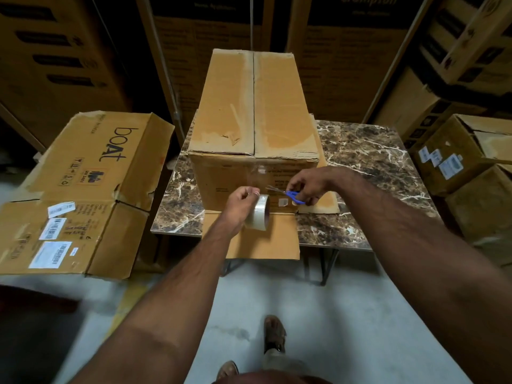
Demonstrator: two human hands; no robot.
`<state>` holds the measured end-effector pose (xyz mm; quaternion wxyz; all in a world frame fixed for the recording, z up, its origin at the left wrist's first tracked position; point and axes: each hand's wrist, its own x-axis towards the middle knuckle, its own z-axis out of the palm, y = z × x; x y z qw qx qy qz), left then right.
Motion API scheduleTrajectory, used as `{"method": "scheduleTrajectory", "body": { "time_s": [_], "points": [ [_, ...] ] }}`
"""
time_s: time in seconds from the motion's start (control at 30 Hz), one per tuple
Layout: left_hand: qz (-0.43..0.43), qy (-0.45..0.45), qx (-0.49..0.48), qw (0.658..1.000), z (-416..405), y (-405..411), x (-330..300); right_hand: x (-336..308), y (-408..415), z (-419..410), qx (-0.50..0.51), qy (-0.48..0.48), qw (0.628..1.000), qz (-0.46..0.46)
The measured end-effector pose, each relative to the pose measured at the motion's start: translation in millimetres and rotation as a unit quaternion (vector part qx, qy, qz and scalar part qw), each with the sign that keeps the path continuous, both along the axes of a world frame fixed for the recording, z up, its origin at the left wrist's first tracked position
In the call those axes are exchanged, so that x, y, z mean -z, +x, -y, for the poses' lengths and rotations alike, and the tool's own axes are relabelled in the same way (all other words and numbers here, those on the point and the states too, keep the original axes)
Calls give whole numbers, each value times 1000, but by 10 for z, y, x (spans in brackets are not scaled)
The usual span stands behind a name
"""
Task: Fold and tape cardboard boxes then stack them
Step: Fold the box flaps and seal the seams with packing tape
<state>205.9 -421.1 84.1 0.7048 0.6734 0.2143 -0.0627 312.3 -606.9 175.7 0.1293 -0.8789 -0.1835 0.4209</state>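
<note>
A tall brown cardboard box [249, 112] stands on the marble table [368, 156], its top flaps closed along a centre seam. Its lower flaps lie spread flat on the table toward me. My left hand [239, 206] grips a roll of clear tape [261, 214] in front of the box's near face. A strip of clear tape runs from the roll up to that face. My right hand [304, 184] holds blue-handled scissors [288, 194], blades open and pointing left at the strip.
A flattened "boAt" cardboard box [91, 173] lies to the left of the table. Stacked cartons [468, 151] stand at the right and tall printed cartons [352, 65] line the back. My feet are on the grey floor [346, 328] below.
</note>
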Motion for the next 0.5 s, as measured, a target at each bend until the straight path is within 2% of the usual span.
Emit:
{"method": "scheduleTrajectory", "body": {
  "time_s": [0.17, 0.5],
  "points": [
    [-23, -18, 45, 999, -113, 27, 2, -52, -30, -112, -14, 22, 1000, -16],
    [-22, -28, 58, 998, -168, 51, 55, -55, 21, -229, -25, 57, 998, -29]
  ]
}}
